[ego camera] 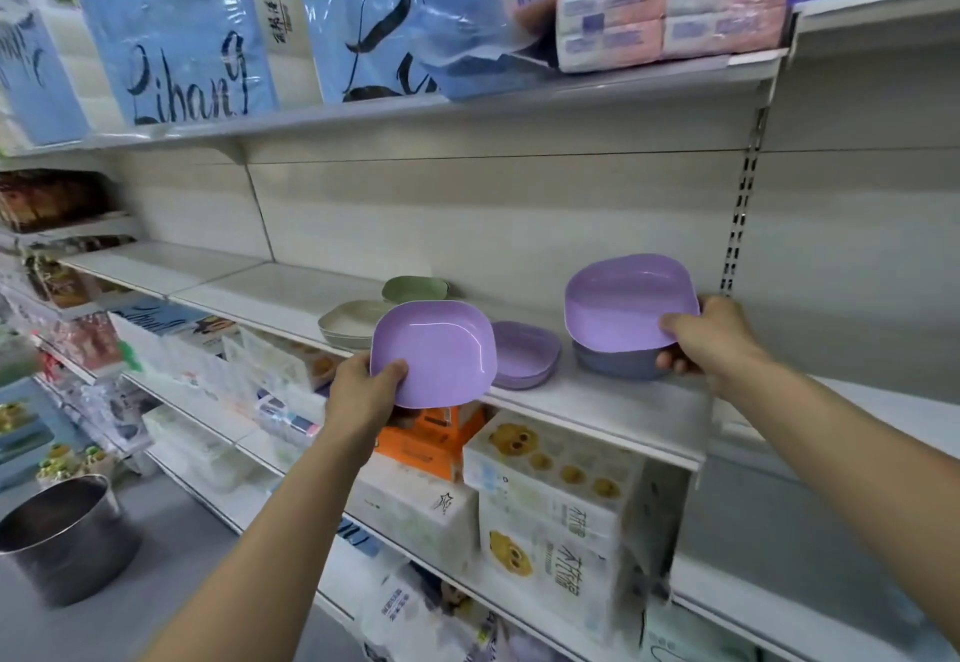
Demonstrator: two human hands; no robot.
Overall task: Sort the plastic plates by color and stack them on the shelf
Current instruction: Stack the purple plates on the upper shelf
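Observation:
My left hand (366, 391) grips a purple plate (434, 352) by its near-left corner, holding it just in front of the shelf edge (597, 404). Behind it on the shelf sits a small stack of purple plates (527, 355). My right hand (711, 336) pinches another purple plate (626, 303), tilted, thumb on its rim, above a grey-blue plate stack (615, 362) that its fingers also touch. Further left stand a beige plate stack (348, 326) and a green plate (414, 289) near the back wall.
The upper shelf (415, 110) carries blue tissue packs and pink packets overhead. Boxes of tissues (550, 505) fill the shelves below. A metal pot (62, 537) stands on the floor at the lower left. A slotted upright (743, 204) runs down the back wall.

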